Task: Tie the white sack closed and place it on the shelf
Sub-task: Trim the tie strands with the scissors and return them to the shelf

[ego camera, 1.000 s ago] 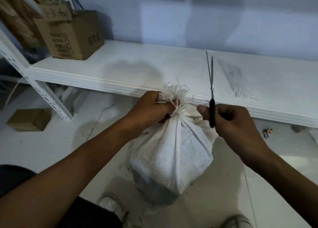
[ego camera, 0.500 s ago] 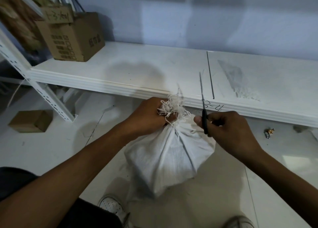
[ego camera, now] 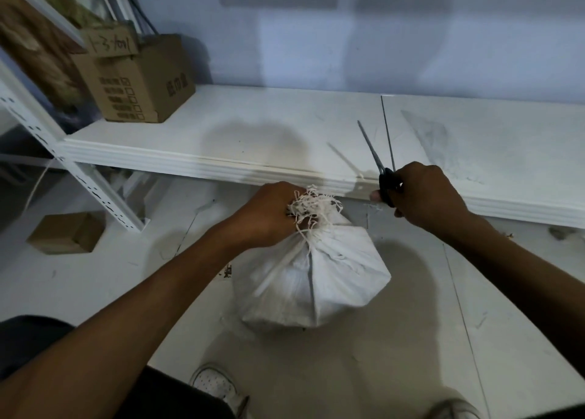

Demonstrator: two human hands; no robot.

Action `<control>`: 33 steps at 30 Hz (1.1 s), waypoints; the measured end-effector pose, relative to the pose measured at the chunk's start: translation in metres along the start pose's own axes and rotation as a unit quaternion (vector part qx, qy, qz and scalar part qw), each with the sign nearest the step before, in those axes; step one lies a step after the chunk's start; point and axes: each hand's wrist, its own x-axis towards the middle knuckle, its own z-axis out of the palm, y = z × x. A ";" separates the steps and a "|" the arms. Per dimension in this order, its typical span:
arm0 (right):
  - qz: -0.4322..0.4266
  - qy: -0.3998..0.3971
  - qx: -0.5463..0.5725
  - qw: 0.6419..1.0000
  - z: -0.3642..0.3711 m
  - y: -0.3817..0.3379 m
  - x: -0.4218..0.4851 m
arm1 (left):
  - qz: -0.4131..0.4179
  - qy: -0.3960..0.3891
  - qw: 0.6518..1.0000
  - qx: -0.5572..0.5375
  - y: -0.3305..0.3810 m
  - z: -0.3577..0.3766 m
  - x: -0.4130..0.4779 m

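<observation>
We found the white woven plastic sack (ego camera: pixel 311 279) sitting on the pale floor just in front of the low white metal shelf (ego camera: pixel 253 134), below its front edge. It was plump and rounded, its cloth gathered into creased folds that ran up to a cinched neck. White string (ego camera: pixel 313 235) bound that neck, and above it a frayed tuft of loose white strands (ego camera: pixel 316 205) fanned out.

Our left hand (ego camera: pixel 269 216) was curled tightly around the gathered neck, on the side of the sack away from the other hand, knuckles up and fingers closed on the cloth just under the tuft.

Our right hand (ego camera: pixel 427 194) was apart from the sack, up near the shelf's front edge. Its fingers were wrapped around the dark handles of a pair of slim black-handled scissors (ego camera: pixel 378 162), whose thin blades pointed over the shelf top and stood slightly parted.

A brown cardboard box (ego camera: pixel 142 83) stood at the far left end of the shelf.
</observation>
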 end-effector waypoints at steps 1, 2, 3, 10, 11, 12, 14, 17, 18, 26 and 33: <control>-0.005 -0.004 -0.004 1.000 0.001 -0.001 0.002 | 0.001 -0.004 1.000 0.007 -0.002 0.000 0.000; -0.008 -0.012 -0.011 1.000 0.002 -0.001 0.005 | 0.002 -0.007 1.000 0.014 -0.003 0.000 -0.001; -0.009 -0.021 -0.024 0.999 0.001 -0.004 0.007 | 0.003 -0.011 1.000 0.023 -0.005 -0.001 -0.001; -0.034 -0.040 -0.129 0.990 -0.002 -0.025 0.021 | -0.002 -0.022 0.999 0.036 -0.007 0.003 -0.001; -0.042 -0.032 -0.136 0.989 -0.001 -0.028 0.023 | 0.000 -0.021 0.999 0.033 -0.006 0.003 -0.001; -0.053 -0.019 -0.137 0.989 0.002 -0.030 0.025 | -0.001 -0.020 0.999 0.030 -0.005 0.004 -0.001; -0.071 0.009 -0.135 0.988 0.008 -0.034 0.030 | -0.012 -0.020 0.999 0.023 -0.001 0.003 -0.001; -0.085 0.042 -0.133 0.987 0.013 -0.038 0.034 | -0.027 -0.030 0.999 0.016 0.002 0.005 -0.001; -0.088 0.049 -0.137 0.985 0.014 -0.038 0.036 | -0.030 -0.035 0.999 0.023 0.002 0.007 -0.001; -0.080 0.043 -0.187 0.978 0.022 -0.031 0.054 | -0.021 -0.068 0.997 0.036 -0.001 0.022 -0.002; -0.069 0.053 -0.212 0.973 0.027 -0.026 0.064 | -0.021 -0.077 0.996 0.046 -0.010 0.029 -0.002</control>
